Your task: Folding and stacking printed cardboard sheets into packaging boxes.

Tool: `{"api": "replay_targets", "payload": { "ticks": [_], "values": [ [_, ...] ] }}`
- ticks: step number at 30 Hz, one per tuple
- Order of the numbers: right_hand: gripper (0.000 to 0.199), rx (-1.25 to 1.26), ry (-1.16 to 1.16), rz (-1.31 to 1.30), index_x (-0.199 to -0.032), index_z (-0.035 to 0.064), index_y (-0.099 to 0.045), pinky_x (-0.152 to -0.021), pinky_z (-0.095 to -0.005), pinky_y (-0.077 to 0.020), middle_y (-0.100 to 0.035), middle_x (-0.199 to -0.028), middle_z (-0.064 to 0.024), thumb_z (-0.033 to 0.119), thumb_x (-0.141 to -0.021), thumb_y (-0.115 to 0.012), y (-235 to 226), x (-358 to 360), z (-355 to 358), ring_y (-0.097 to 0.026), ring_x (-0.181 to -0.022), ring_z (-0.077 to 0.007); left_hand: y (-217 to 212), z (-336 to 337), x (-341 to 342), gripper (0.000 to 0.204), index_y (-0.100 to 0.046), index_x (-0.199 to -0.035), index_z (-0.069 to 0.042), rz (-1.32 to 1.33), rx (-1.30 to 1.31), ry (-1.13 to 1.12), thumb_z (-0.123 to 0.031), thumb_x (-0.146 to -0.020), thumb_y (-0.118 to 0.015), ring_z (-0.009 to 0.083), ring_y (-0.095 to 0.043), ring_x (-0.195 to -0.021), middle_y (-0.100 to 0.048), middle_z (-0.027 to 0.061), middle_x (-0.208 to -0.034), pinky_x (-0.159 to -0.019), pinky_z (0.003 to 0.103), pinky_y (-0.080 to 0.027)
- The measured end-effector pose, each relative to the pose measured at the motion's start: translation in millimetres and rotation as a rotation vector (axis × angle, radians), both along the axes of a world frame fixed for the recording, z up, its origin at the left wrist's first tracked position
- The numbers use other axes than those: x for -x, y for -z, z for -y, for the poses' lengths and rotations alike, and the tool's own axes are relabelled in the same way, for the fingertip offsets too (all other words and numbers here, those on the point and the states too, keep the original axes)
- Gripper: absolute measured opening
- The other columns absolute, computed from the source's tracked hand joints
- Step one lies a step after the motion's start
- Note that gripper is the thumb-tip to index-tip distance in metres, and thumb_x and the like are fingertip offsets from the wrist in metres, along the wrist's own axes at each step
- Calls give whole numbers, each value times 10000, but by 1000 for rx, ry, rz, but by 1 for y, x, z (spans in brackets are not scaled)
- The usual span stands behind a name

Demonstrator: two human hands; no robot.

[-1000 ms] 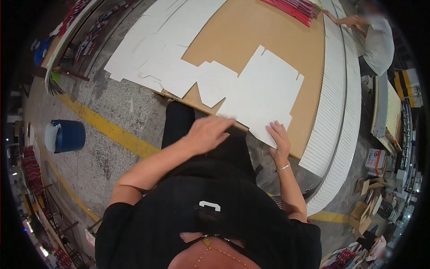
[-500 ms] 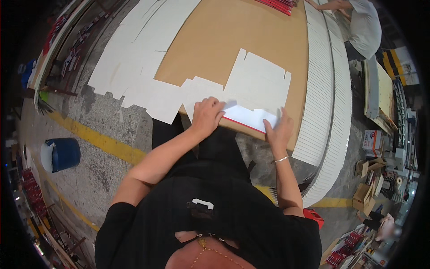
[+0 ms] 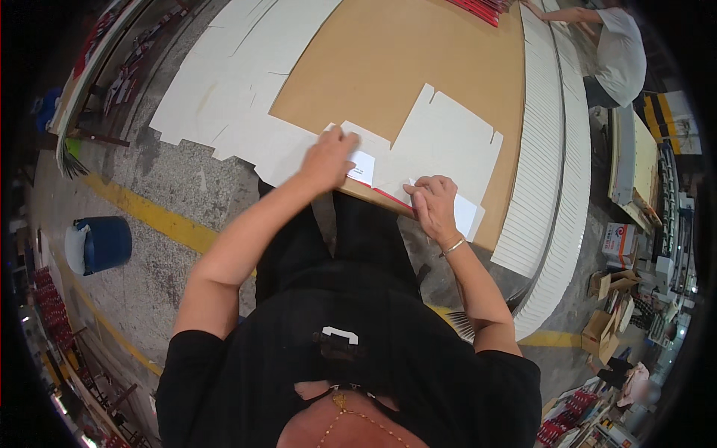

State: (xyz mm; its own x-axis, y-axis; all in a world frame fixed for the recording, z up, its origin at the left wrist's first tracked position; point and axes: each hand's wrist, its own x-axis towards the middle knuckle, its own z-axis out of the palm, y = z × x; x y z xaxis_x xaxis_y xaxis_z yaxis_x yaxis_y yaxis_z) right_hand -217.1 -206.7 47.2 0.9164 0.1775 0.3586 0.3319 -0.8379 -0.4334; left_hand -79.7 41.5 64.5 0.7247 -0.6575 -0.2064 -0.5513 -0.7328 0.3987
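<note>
A flat white cardboard box blank with slots and notches lies at the near edge of the brown board. A thin red line runs along its near edge, and glossy white folded panels show there. My left hand bends over a small flap with fine print at the blank's left, its thumb and fingers closed on the card. My right hand is closed at the near edge further right, with the thumb bent in and fingers curled against the card. A glossy white panel sticks out beside it.
More flat white card sheets cover the left of the brown board. Along the right stands a long row of stacked white card. A blue bin stands on the floor at left. Another person is at the far right.
Both hands have moved left along the near edge. My right hand has gone from spread fingers to curled ones, and the small printed flap now shows beside my left hand.
</note>
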Motion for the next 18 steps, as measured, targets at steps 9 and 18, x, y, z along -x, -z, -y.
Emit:
{"api": "replay_targets", "payload": {
  "ticks": [9, 18],
  "values": [
    [293, -1032, 433, -1033, -891, 90, -611, -628, -264, -457, -599, -812, -47, 339, -1020, -524, -25, 50, -49, -582, -733, -170, -4, 23, 67, 699, -457, -1417, -450, 327, -122, 222, -352, -793, -757, 506, -393, -1239, -419, 218, -1382, -951, 675, -375],
    [430, -1702, 688, -843, -1001, 8, -627, -565, -283, -476, -676, -876, -86, 393, -1043, -439, 10, 27, -110, -637, -697, -157, 0, -5, 83, 649, -485, -1403, -252, 445, -10, 258, -290, -804, -733, 481, -452, -1211, -438, 216, -1361, -951, 573, -444]
  ]
}}
